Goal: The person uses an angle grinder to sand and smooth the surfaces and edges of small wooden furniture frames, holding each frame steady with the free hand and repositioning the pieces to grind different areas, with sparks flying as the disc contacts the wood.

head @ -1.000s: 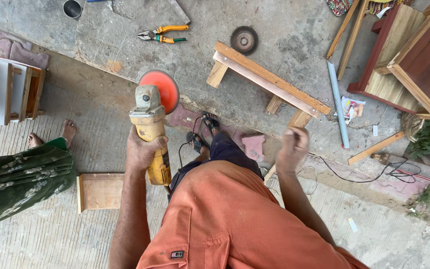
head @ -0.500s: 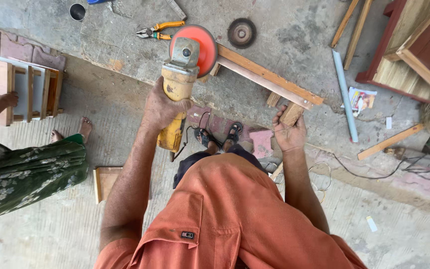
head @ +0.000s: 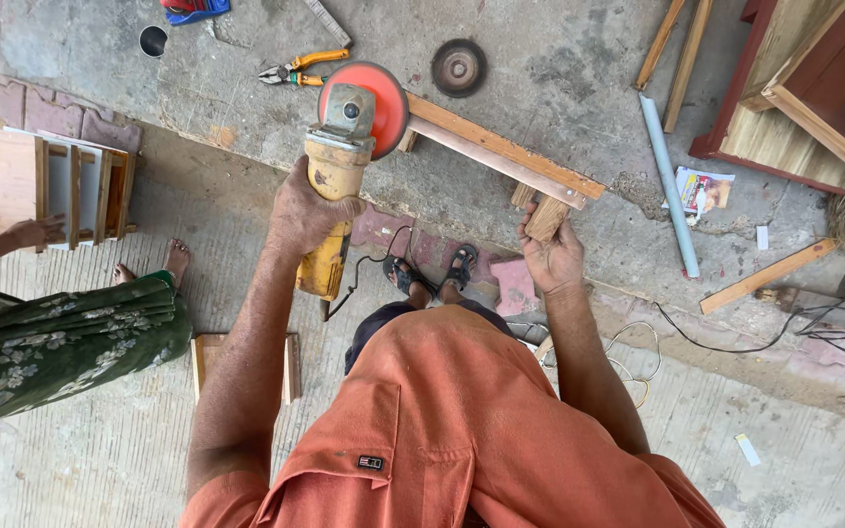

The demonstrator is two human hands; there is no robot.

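- A yellow angle grinder with an orange-red sanding disc point(head: 344, 147) hangs above the near end of a wooden frame of pale slats point(head: 501, 161) lying on the concrete floor point(head: 559, 68); whether the disc touches the wood cannot be told.
- The person's left hand point(head: 307, 210) has its grip wrapped tight round the grinder's body, a black cord point(head: 364, 269) trailing from the tool's rear end.
- The right hand point(head: 552, 256) has its grip closed on a short leg of the frame point(head: 546, 217), steadying it.
- Judged from this view, the sanding looks at an early stage: the slats show no clearly worked stretch, and most of the frame's length lies beyond the disc.
- Near the frame lie orange-handled pliers point(head: 293, 70), a loose dark grinding disc point(head: 459, 66) and a grey plastic pipe point(head: 669, 186).
- Further right stand a dark red wooden cabinet point(head: 823, 88) and a loose timber strip point(head: 767, 277).
- To the left, another person in a green patterned garment point(head: 51, 342) lays a hand point(head: 33, 233) on a small pale wooden rack point(head: 70, 191).
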